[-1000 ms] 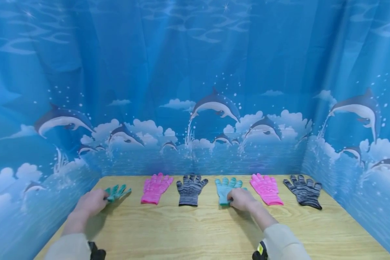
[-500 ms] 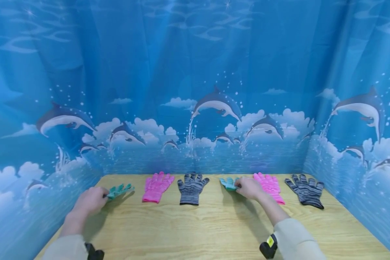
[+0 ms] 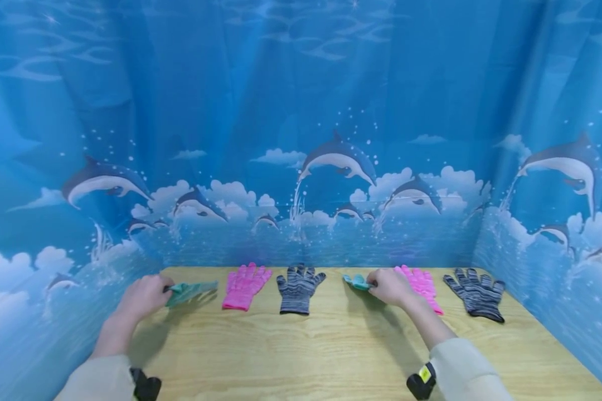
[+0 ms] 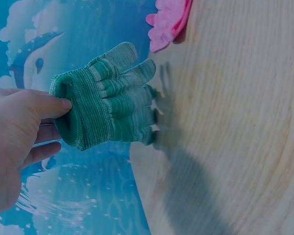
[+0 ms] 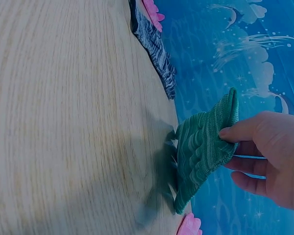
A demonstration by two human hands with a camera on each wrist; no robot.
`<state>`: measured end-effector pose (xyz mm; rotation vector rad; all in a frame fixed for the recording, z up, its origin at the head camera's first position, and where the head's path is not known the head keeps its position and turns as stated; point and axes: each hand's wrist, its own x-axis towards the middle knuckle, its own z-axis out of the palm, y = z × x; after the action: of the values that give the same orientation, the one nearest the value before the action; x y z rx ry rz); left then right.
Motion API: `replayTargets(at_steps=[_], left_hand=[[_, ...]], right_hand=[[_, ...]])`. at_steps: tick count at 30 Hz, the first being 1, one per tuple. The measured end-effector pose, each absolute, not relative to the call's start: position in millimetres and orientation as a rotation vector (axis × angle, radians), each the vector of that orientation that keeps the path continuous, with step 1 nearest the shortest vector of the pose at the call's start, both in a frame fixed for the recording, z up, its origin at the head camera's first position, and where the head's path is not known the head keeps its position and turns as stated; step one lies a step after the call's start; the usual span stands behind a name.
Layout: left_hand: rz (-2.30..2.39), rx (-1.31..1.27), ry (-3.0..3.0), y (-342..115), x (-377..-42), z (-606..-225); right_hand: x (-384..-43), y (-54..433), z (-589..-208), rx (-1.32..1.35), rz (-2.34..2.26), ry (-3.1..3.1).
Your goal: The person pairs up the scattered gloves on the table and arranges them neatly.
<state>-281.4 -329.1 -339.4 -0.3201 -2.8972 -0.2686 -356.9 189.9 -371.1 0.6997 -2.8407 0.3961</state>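
At the table's left side my left hand (image 3: 142,298) pinches a green knit glove (image 4: 108,100) by its cuff, thumb over the edge. Its fingers point away from the hand, toward the tabletop, and cast a shadow there. My right hand (image 3: 390,287) pinches the cuff of a second green knit glove (image 5: 203,147) between thumb and fingers. That glove hangs tilted, its finger ends near the wood in the right wrist view. Just right of it lies a pink glove (image 3: 423,287), partly hidden behind my right hand and forearm.
Between the hands lie another pink glove (image 3: 246,285) and a grey-black striped glove (image 3: 299,291), both flat. A second striped glove (image 3: 476,294) lies at the far right. The wooden table (image 3: 281,356) meets a blue dolphin-print curtain (image 3: 261,111) behind and at both sides.
My right hand has lifted the flat green glove by its cuff and moved slightly right. My left hand has raised its green glove a little and shifted it right. The view has drifted slightly.
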Motion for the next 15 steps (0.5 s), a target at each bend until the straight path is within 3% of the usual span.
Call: replayTargets(at_steps=[15], left_hand=[[-0.157, -0.417, -2.772, -306.5, -270.3, -311.8]], right_hand=[[-350.0, 192.1, -367.8, 0.685, 0.429, -2.815]])
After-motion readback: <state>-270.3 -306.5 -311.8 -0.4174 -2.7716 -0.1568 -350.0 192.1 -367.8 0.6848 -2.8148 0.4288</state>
